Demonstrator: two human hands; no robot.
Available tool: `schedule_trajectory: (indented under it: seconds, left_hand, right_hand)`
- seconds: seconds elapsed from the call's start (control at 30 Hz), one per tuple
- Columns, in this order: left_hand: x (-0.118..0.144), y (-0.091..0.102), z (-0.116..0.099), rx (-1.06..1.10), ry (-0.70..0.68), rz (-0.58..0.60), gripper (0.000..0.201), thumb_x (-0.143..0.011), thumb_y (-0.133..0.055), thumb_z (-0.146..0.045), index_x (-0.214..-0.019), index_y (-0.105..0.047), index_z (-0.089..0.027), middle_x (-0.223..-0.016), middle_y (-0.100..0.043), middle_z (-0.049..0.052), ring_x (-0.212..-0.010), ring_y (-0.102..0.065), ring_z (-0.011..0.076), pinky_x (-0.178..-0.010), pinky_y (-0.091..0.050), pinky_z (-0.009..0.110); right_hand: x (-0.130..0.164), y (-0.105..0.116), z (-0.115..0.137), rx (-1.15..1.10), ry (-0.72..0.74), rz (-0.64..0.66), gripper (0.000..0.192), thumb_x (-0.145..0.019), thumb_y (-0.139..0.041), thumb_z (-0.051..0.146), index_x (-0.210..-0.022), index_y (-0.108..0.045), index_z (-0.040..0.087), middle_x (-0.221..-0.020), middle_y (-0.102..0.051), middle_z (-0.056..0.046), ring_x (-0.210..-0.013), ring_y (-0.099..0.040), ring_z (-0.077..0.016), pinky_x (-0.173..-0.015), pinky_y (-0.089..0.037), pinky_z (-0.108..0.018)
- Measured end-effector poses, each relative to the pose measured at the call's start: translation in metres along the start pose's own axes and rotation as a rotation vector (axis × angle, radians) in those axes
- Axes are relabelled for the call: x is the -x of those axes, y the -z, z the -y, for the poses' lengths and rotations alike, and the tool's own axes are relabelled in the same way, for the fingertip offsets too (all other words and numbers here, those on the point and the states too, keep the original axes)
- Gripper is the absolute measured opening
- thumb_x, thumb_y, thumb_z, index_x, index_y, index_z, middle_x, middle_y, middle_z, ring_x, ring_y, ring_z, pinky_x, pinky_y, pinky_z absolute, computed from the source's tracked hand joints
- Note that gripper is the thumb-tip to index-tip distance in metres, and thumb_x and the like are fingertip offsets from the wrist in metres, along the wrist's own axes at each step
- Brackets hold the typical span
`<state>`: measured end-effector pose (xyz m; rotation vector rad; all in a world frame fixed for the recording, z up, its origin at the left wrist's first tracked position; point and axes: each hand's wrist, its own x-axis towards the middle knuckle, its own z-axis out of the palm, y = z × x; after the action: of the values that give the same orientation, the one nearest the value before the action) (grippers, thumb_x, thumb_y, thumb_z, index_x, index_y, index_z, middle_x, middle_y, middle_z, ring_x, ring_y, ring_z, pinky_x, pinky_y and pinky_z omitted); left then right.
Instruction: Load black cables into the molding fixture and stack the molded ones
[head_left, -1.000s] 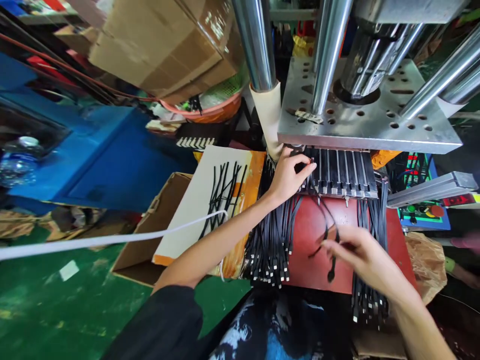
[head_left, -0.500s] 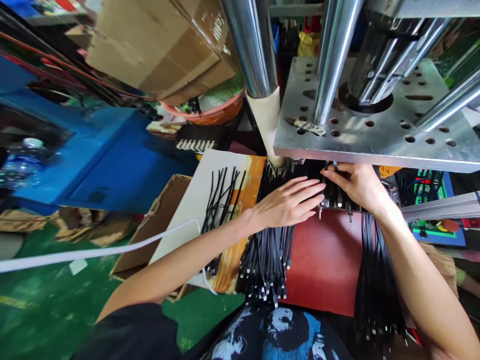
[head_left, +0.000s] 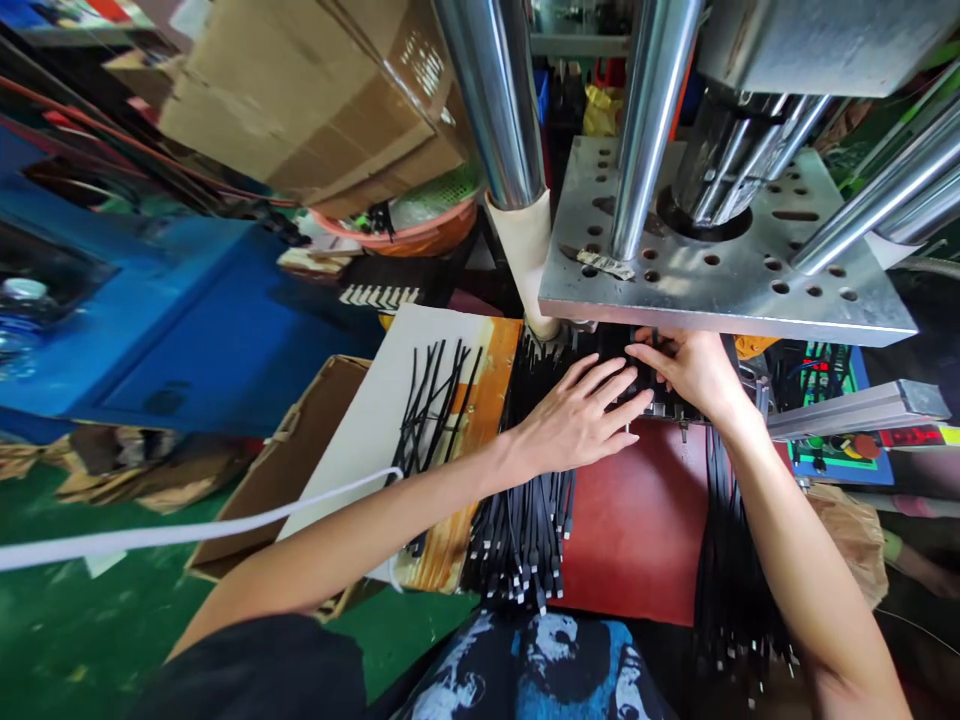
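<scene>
My left hand (head_left: 589, 415) is open, palm down with fingers spread, at the left front of a dark metal fixture (head_left: 679, 408). Thumb and fingers of my right hand (head_left: 694, 370) are bent together in a pinch at the fixture, beneath the front edge of a drilled steel plate (head_left: 720, 305). What lies between those fingertips is too dark to make out. A thick bundle of black cables (head_left: 525, 540) with small metal plugs hangs left of a red mat (head_left: 637, 520). Another black cable bundle (head_left: 739, 570) hangs beside my right forearm.
Shiny steel columns (head_left: 499, 100) rise around the plate. Loose black cables (head_left: 431, 400) lie on a white board (head_left: 360, 420) at left, crossed by a white cord (head_left: 225, 520). An open carton (head_left: 300, 440) stands beside it. A control box (head_left: 855, 470) sits at right.
The view has shifted slightly, moving most things left. My left hand's fingers have spread wider and slid a little toward me. My right hand stays at the fixture, its fingers curled more.
</scene>
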<state>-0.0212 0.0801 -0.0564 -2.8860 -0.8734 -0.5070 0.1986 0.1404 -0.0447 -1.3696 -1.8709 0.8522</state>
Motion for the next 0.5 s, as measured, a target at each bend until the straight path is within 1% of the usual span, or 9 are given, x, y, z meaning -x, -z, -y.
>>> schedule_trajectory:
  seconds: [0.07,0.1,0.13,0.17,0.23,0.3,0.37,0.5]
  left_hand:
    - [0.0,0.0,-0.008,-0.006,0.059,0.02,0.052,-0.104,-0.061,-0.039,-0.149,-0.059,-0.013,-0.154,-0.057,0.023,-0.149,-0.05,0.0391,-0.126,-0.038,0.061]
    - [0.0,-0.001,-0.011,-0.007,0.084,0.033,0.054,-0.105,-0.06,-0.041,-0.15,-0.058,-0.012,-0.156,-0.056,0.024,-0.151,-0.048,0.0404,-0.127,-0.036,0.062]
    - [0.001,-0.001,-0.014,-0.004,0.099,0.044,0.056,-0.105,-0.058,-0.043,-0.15,-0.057,-0.011,-0.157,-0.054,0.025,-0.153,-0.045,0.0414,-0.128,-0.035,0.063]
    - [0.001,-0.001,-0.016,0.005,0.102,0.05,0.058,-0.105,-0.058,-0.045,-0.151,-0.056,-0.01,-0.159,-0.052,0.026,-0.155,-0.043,0.0417,-0.128,-0.033,0.064]
    - [0.003,-0.002,-0.015,0.031,0.092,0.042,0.06,-0.105,-0.058,-0.046,-0.153,-0.055,-0.01,-0.163,-0.049,0.025,-0.157,-0.041,0.0401,-0.13,-0.032,0.062]
    - [0.004,-0.003,-0.013,0.059,0.087,0.026,0.061,-0.104,-0.06,-0.045,-0.154,-0.053,-0.009,-0.164,-0.047,0.024,-0.157,-0.04,0.0385,-0.13,-0.031,0.061]
    - [0.006,-0.004,-0.01,0.076,0.102,0.019,0.063,-0.104,-0.06,-0.044,-0.155,-0.051,-0.008,-0.165,-0.048,0.024,-0.158,-0.04,0.0377,-0.131,-0.03,0.06]
    - [0.006,-0.003,-0.008,0.096,0.111,0.029,0.062,-0.105,-0.058,-0.043,-0.155,-0.051,-0.007,-0.165,-0.048,0.022,-0.159,-0.039,0.0359,-0.133,-0.029,0.057]
  right_hand:
    - [0.007,0.001,0.005,0.083,0.017,-0.101,0.042,-0.095,-0.071,0.059,-0.099,-0.073,0.017,-0.08,-0.071,-0.005,-0.055,-0.06,-0.0163,-0.056,-0.049,-0.031]
    - [0.015,0.003,0.008,0.137,0.043,-0.148,0.036,-0.098,-0.068,0.052,-0.102,-0.073,0.017,-0.087,-0.072,-0.007,-0.062,-0.064,-0.0182,-0.062,-0.052,-0.033]
    - [0.025,0.005,0.011,0.197,0.082,-0.165,0.031,-0.102,-0.063,0.045,-0.107,-0.075,0.017,-0.094,-0.072,-0.01,-0.071,-0.067,-0.0204,-0.069,-0.055,-0.035]
    - [0.037,0.007,0.014,0.261,0.131,-0.149,0.029,-0.104,-0.058,0.038,-0.112,-0.076,0.017,-0.1,-0.071,-0.011,-0.081,-0.068,-0.0224,-0.076,-0.056,-0.038]
    - [0.061,0.011,0.017,0.385,0.222,-0.058,0.034,-0.105,-0.051,0.029,-0.124,-0.077,0.018,-0.109,-0.067,-0.014,-0.093,-0.066,-0.0256,-0.086,-0.056,-0.043]
    - [0.079,0.012,0.015,0.473,0.256,0.006,0.037,-0.106,-0.053,0.03,-0.134,-0.075,0.019,-0.112,-0.064,-0.015,-0.095,-0.062,-0.0269,-0.087,-0.056,-0.046]
    - [0.086,0.01,0.011,0.514,0.264,-0.007,0.039,-0.106,-0.057,0.036,-0.137,-0.074,0.018,-0.109,-0.063,-0.015,-0.091,-0.06,-0.0261,-0.085,-0.055,-0.045]
    - [0.082,0.001,0.003,0.551,0.296,-0.058,0.038,-0.108,-0.054,0.038,-0.131,-0.077,0.017,-0.098,-0.061,-0.012,-0.084,-0.057,-0.0235,-0.075,-0.052,-0.038]
